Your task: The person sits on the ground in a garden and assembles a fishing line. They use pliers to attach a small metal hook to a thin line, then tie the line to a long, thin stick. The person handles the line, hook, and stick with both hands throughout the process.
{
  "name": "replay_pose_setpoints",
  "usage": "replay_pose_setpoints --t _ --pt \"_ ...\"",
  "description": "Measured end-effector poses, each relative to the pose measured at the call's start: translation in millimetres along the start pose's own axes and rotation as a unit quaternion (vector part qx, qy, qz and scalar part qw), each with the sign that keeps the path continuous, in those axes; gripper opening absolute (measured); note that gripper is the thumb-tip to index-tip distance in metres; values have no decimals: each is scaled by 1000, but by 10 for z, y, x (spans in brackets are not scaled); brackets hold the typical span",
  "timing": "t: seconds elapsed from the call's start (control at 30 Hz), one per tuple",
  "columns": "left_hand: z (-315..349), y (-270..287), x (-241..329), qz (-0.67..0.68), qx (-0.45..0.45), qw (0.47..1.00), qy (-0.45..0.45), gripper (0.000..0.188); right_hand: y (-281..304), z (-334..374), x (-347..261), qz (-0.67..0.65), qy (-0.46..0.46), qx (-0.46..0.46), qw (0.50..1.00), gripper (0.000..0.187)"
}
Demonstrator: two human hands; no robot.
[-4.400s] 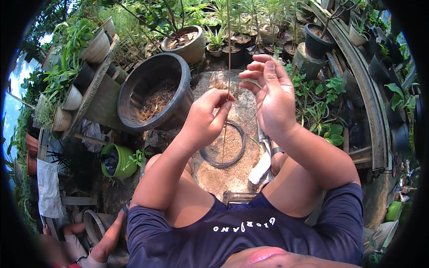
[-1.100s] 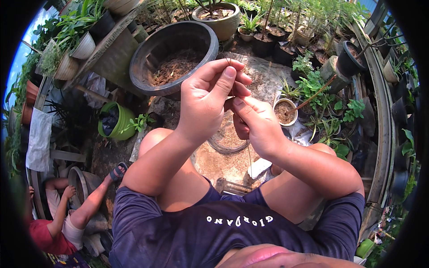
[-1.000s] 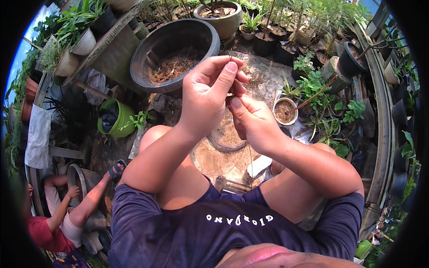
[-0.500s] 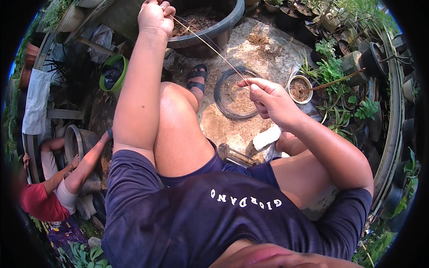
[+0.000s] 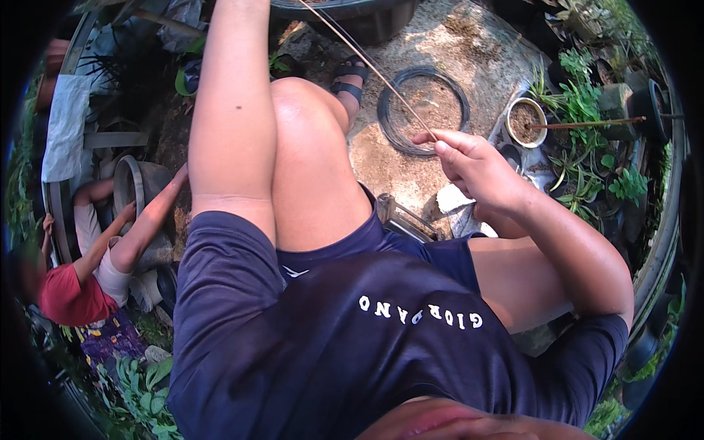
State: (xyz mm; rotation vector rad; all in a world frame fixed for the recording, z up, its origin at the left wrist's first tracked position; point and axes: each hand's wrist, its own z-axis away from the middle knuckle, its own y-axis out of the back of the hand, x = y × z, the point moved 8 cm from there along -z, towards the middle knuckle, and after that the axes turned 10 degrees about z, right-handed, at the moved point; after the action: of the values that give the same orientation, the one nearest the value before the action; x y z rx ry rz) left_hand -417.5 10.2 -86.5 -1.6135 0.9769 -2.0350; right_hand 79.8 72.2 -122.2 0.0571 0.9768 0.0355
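Wire strand [image 5: 367, 66] pinched taut in the right hand [image 5: 473, 161]

The right hand closes thumb and forefinger narrowly on the lower end of the wire strand; from that pinch the strand slants up and leftward in a nearly straight line, leaving the view at the upper edge, where it appears doubled. The left forearm [image 5: 231, 110] reaches straight up past the bent left knee [image 5: 304, 110]; the left hand lies beyond the upper edge, so I cannot tell its grip.

Just beyond the right fingertips, a dark wire coil [image 5: 383, 110] lies flat on the concrete floor [image 5: 440, 44]; the strand crosses over its left side in the view, and whether the two join cannot be told. To the right of the coil stands a small pale pot [image 5: 543, 133] of soil, with a thin brown stick [image 5: 601, 124] leaning out of it; at the upper edge shows the rim of a large black pot [image 5: 367, 9]; a sandalled left foot [image 5: 348, 82] rests between that pot and the coil. At far left, a person in a red top [image 5: 70, 297] sits beside a grey pot [image 5: 154, 183].
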Motion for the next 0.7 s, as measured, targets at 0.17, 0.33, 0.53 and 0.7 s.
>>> replay_pose_setpoints --t 0.17,0.33,0.53,0.7 --pt "16 103 -96 54 -68 993 79 20 72 -18 24 -19 2 16 1000 33" --pt "1164 -944 -64 107 -89 989 46 17 376 -136 505 65 -46 33 996 30" --pt "1364 -1145 -177 43 -149 985 79 15 418 -18 762 85 -34 39 995 31" --pt "439 -373 -57 0 21 999 29 17 354 177 615 26 -17 137 990 28"
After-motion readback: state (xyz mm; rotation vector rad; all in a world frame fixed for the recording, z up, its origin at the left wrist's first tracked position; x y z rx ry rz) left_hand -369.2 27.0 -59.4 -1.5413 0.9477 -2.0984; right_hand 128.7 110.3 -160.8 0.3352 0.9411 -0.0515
